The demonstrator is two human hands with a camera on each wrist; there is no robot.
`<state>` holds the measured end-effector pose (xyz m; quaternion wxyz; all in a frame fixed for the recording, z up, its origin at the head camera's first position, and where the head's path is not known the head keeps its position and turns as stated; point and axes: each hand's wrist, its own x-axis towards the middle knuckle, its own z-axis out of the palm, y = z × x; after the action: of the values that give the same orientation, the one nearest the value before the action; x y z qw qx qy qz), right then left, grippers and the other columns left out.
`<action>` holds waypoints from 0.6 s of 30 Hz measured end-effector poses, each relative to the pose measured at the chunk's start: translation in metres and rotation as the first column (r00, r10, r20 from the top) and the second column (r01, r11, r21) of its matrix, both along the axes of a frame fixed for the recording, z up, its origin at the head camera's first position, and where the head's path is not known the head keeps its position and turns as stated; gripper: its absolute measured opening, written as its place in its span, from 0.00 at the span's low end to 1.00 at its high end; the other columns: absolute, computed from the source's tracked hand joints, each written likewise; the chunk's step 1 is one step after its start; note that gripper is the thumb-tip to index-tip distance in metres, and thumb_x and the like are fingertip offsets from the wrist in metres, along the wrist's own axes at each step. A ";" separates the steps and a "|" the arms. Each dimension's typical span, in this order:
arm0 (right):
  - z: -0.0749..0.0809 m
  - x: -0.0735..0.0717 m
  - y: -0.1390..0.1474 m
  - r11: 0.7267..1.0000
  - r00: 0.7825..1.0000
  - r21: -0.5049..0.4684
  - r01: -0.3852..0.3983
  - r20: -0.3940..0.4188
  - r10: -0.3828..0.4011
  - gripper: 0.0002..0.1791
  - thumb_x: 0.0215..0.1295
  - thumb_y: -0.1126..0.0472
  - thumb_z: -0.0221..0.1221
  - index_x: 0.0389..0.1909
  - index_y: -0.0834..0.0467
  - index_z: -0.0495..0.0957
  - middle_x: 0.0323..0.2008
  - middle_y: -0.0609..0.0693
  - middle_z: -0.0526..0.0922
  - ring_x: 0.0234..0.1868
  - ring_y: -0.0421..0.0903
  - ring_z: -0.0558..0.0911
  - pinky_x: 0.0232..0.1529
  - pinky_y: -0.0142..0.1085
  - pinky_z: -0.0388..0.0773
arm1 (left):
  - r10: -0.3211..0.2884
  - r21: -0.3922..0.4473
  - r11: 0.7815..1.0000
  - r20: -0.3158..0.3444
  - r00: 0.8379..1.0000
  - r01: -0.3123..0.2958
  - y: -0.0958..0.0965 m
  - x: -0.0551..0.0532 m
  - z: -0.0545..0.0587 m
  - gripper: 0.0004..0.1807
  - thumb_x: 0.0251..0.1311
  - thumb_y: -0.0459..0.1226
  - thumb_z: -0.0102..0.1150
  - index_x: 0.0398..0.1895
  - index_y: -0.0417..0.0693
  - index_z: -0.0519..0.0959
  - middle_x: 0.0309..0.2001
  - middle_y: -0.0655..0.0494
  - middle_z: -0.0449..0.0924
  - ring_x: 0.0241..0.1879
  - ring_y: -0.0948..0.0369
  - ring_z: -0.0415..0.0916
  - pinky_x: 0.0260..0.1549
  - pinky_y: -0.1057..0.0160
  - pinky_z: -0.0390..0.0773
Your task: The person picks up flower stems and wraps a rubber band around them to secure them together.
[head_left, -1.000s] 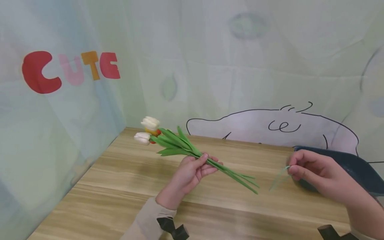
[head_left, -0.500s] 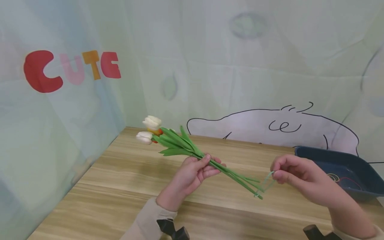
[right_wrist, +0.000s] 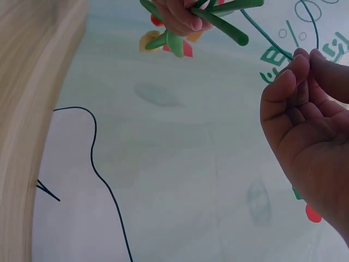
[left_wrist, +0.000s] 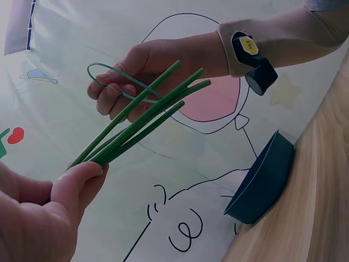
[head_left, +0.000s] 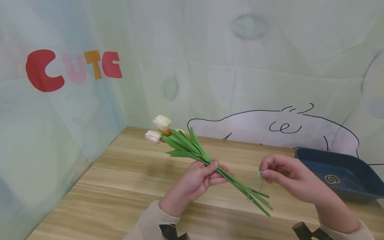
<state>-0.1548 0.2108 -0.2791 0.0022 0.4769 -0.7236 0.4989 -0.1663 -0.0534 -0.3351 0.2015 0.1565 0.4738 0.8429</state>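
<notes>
While the left hand [head_left: 204,175] grasps the tulips [head_left: 187,145] by the stems [head_left: 240,187] above the bench [head_left: 126,186], in the head view the right hand [head_left: 289,178] pinches a thin green band [head_left: 255,181] near the stem ends. The step seems to be passing this band over the stems. The blue tray [head_left: 333,158] contains yellow bands [head_left: 332,179] and a red band [head_left: 348,179]. In the left wrist view, the green band crosses the stems, but I cannot tell whether it encloses all; the next move probably calls for keeping them together. The right wrist view shows this band pinched, not released.
</notes>
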 end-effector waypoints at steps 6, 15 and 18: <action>-0.001 -0.002 -0.014 0.999 0.998 0.038 0.029 0.052 -0.031 0.15 0.63 0.80 0.52 0.38 0.56 0.73 0.28 0.50 0.74 0.29 0.42 0.75 0.25 0.36 0.74 | -0.070 -0.002 0.998 -0.019 0.997 0.070 0.004 0.005 -0.001 0.08 0.73 0.31 0.44 0.38 0.36 0.72 0.38 0.47 0.84 0.47 0.53 0.82 0.50 0.60 0.81; -0.008 -0.012 -0.031 0.999 0.997 0.051 -0.016 0.074 0.012 0.05 0.67 0.73 0.54 0.39 0.62 0.72 0.28 0.52 0.74 0.29 0.43 0.75 0.28 0.34 0.78 | -0.127 0.010 0.992 -0.002 0.992 0.127 0.009 0.013 0.000 0.11 0.72 0.32 0.45 0.43 0.28 0.73 0.35 0.53 0.84 0.45 0.55 0.83 0.50 0.60 0.81; -0.009 -0.015 -0.036 0.998 0.996 0.063 -0.011 0.085 0.006 0.01 0.68 0.70 0.54 0.38 0.64 0.72 0.27 0.53 0.73 0.28 0.43 0.74 0.27 0.34 0.78 | -0.144 0.009 0.990 -0.009 0.990 0.144 0.011 0.015 -0.001 0.11 0.72 0.31 0.45 0.43 0.27 0.72 0.35 0.53 0.84 0.43 0.58 0.83 0.51 0.59 0.81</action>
<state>-0.1696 0.1751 -0.2884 -0.0460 0.4581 -0.7366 0.4954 -0.1508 -0.0426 -0.3363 0.2590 0.1949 0.4579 0.8278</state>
